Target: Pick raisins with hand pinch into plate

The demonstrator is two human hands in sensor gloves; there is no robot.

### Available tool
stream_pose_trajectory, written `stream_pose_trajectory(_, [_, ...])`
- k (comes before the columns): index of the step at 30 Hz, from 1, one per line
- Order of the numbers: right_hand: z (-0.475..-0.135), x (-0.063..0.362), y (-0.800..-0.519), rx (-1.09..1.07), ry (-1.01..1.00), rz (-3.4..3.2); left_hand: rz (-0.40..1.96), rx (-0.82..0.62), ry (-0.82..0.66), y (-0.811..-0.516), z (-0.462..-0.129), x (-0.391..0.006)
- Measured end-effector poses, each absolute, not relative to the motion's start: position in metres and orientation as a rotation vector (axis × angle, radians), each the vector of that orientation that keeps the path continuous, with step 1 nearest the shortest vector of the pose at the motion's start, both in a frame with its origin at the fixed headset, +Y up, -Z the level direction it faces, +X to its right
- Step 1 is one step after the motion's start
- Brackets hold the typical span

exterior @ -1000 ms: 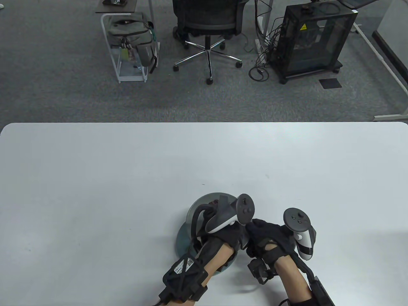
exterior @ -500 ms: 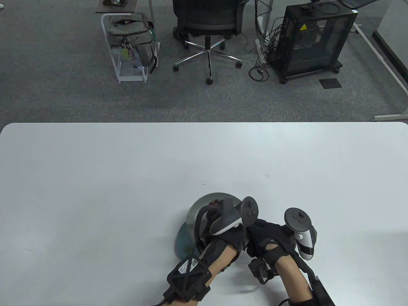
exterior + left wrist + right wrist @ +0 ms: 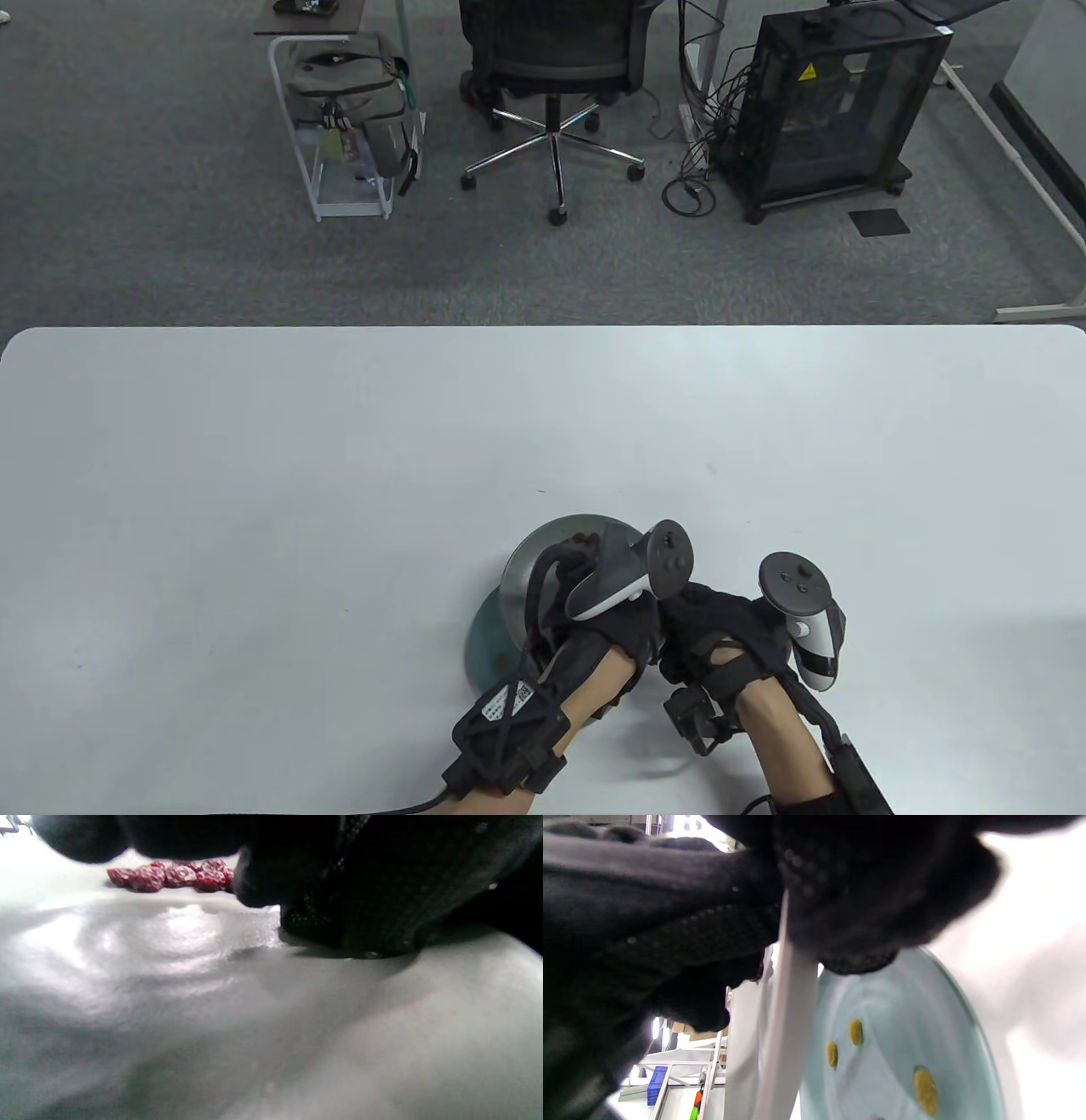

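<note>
A grey dish (image 3: 543, 552) stands tilted over a teal plate (image 3: 485, 638) near the table's front edge. Red raisins (image 3: 584, 537) lie in the dish, and they show as a small heap in the left wrist view (image 3: 169, 876). My left hand (image 3: 594, 564) reaches into the dish, its fingers (image 3: 263, 882) spread beside the heap with one fingertip on the dish floor. My right hand (image 3: 683, 615) grips the dish's rim (image 3: 789, 1014) between thumb and fingers (image 3: 865, 908). Three yellow raisins (image 3: 856, 1032) lie on the teal plate (image 3: 925, 1005).
The white table (image 3: 254, 475) spreads wide to the left and behind the dishes. A small dark speck (image 3: 541, 491) lies just behind the dish. An office chair (image 3: 556, 51) and equipment stand on the floor beyond the far edge.
My left hand and forearm have shifted a little to the right and further into the dish. My right hand has kept its hold on the rim.
</note>
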State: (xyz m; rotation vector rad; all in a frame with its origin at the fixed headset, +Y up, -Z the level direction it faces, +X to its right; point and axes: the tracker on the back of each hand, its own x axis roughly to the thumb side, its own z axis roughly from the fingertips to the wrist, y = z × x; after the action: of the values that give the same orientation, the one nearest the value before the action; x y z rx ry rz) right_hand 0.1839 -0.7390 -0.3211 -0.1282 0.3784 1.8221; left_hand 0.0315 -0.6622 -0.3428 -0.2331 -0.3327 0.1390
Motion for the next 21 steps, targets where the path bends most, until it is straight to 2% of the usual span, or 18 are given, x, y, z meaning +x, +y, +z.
stream_pose_trajectory(12, [-0.323, 0.187, -0.741, -0.16, 0.388, 1.844, 0.201, -0.252, -0.35, -0.665, -0.344, 0.025])
stream_pose_trajectory(21, [-0.329, 0.199, -0.747, -0.222, 0.375, 1.842, 0.201, -0.188, -0.343, -0.64, -0.336, 0.007])
